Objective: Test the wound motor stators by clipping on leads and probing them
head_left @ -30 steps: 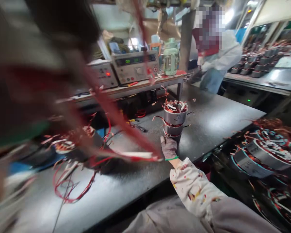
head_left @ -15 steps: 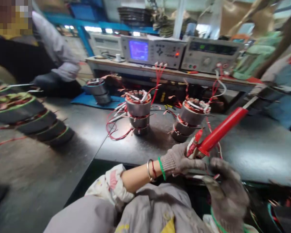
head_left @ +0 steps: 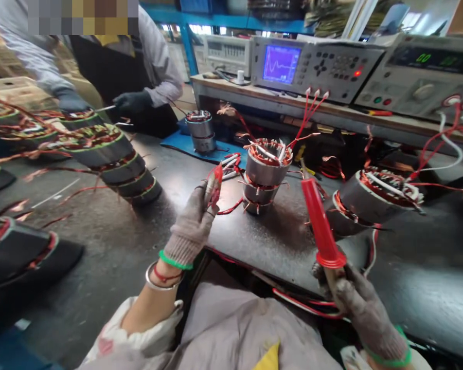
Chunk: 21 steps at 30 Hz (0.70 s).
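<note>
Hands now apart: left hand (head_left: 195, 218) up at 11 o'clock, pinching red clips (head_left: 215, 186); right hand (head_left: 355, 303) low at 4 o'clock, fist tight round red probe (head_left: 319, 226), tip up. Best to keep probe steady, clips clear of tip, wires untangled. Past the hands, at 12 o'clock, stator (head_left: 266, 172): grey metal ring stack, copper coils, red and white leads sticking up. Farther off, tester (head_left: 312, 67) with lit blue screen, wavy line.
</note>
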### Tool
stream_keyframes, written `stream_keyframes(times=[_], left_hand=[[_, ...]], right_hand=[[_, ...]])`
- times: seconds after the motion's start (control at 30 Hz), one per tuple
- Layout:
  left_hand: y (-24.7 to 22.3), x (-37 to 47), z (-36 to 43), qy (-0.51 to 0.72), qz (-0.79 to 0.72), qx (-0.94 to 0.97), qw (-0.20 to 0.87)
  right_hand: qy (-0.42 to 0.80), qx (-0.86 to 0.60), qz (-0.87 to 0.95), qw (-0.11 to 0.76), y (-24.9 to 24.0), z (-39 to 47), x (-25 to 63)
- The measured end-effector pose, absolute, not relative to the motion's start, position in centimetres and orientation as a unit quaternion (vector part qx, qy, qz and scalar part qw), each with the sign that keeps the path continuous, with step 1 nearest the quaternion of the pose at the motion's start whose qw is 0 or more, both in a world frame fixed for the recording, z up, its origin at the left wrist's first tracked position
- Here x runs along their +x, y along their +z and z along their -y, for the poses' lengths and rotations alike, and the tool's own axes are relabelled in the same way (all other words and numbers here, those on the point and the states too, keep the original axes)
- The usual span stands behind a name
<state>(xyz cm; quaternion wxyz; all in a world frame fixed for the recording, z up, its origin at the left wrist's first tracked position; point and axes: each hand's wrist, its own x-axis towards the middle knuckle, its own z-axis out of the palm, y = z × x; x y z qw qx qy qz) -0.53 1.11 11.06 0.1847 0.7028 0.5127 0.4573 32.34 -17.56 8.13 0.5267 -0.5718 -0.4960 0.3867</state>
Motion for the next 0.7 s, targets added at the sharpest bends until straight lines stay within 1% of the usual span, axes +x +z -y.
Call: stream_keyframes(times=[0.07,0.13,0.23,0.3,0.37,0.47,0.53,0.6,0.7], left_hand=[[11.3,-0.4,-1.6,0.463,-0.489,0.72,0.168],[11.8,0.3,-1.9,0.471,-0.444,0.744,0.167],[12.9,1.1,-2.0,0.473,-0.399,0.771,0.149],[13.6,1.2,-2.0,0.47,-0.385,0.783,0.137],[13.8,0.9,-1.8,0.464,-0.366,0.795,0.141],[12.9,0.5,-1.2,0.471,-0.318,0.802,0.187],[12.1,0.3,-1.0,0.49,-0.304,0.785,0.227],[11.6,0.3,-1.2,0.506,-0.336,0.757,0.241],[12.1,0.4,-2.8,0.496,-0.435,0.726,0.194]], right_hand=[[0.255,-0.617,0.551,0.501,7.2,17.3,32.8],[0.174,-0.619,0.606,0.469,6.6,17.1,33.0],[0.164,-0.602,0.656,0.425,6.6,17.1,33.2],[0.154,-0.597,0.669,0.415,6.8,17.1,33.3],[0.111,-0.596,0.677,0.416,7.0,17.0,33.2],[0.042,-0.585,0.697,0.413,7.2,16.7,32.9],[0.021,-0.577,0.707,0.409,7.2,16.6,32.8],[0.016,-0.577,0.706,0.41,7.3,16.5,33.0],[0.038,-0.611,0.669,0.421,7.3,16.0,33.5]])
